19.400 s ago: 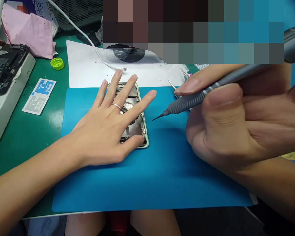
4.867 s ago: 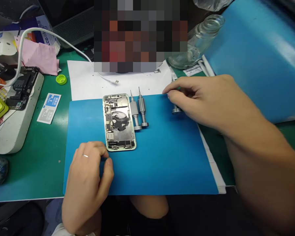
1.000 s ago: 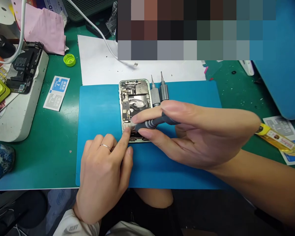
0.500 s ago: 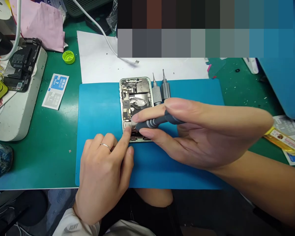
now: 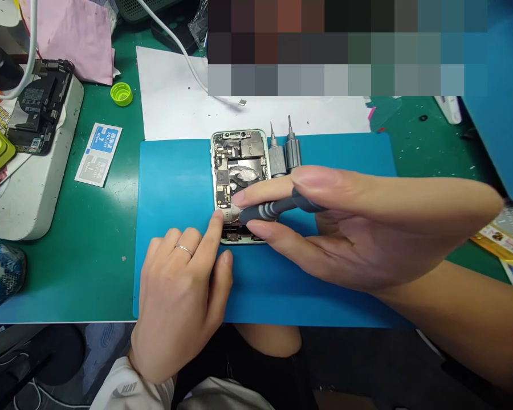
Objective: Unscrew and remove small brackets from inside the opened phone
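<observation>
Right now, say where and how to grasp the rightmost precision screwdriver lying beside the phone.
Probably pinch its thick barrel from above and right: the thin tip points away, another screwdriver lies close left, the right hand hides its rear.

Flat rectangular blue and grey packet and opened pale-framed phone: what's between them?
In the head view, a strip of green tabletop, then smooth blue mat under the phone.

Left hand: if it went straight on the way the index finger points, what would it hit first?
Probably the opened phone: the index fingertip of the left hand is at the phone's left edge, and the line runs over its circuit board. Depth is unclear; it might pass just above.
</observation>
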Tool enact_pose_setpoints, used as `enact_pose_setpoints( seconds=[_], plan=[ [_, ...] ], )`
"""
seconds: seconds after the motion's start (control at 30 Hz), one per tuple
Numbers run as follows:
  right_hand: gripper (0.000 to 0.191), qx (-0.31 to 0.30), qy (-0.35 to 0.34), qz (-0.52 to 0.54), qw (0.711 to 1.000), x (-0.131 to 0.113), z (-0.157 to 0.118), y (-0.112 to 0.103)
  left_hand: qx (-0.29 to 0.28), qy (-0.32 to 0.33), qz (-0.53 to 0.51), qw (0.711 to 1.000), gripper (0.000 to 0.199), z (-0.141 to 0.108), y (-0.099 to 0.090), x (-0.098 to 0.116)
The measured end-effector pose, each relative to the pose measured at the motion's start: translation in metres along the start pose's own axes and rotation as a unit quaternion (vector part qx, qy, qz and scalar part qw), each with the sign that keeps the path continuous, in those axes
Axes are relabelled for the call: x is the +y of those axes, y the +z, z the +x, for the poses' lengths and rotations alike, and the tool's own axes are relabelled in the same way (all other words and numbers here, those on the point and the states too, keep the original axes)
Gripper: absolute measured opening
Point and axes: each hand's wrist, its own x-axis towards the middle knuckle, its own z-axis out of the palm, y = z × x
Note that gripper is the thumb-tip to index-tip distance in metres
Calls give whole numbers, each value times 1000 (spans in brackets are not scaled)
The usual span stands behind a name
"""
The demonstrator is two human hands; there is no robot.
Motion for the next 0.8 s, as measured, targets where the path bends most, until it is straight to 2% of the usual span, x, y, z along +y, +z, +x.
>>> enact_pose_setpoints(
  seconds=[0.17, 0.3, 0.4, 0.53, 0.6, 0.7, 0.8],
  plan=[
    [17, 34, -83, -33, 995, -3, 7, 0, 1, 1, 8, 1000, 45, -1, 0, 0],
    [41, 60, -152, -23, 986, -5, 8, 1, 1, 2, 6, 1000, 41, -2, 0, 0],
    [43, 72, -165, -23, 983, -5, 8, 0, 1, 5, 1, 1000, 40, -1, -1, 0],
    [20, 31, -136, -24, 990, -2, 7, 0, 5, 9, -1, 1000, 42, 0, -1, 0],
    [20, 33, -120, -29, 992, 1, 5, 1, 5, 12, -2, 1000, 42, -1, -1, -1],
    [39, 55, -170, -27, 984, 6, 4, 2, 6, 16, -5, 1000, 41, -2, -1, -2],
    [36, 50, -233, -41, 970, 8, 7, 0, 8, 13, -2, 1000, 43, -2, -1, -2]
  ],
)
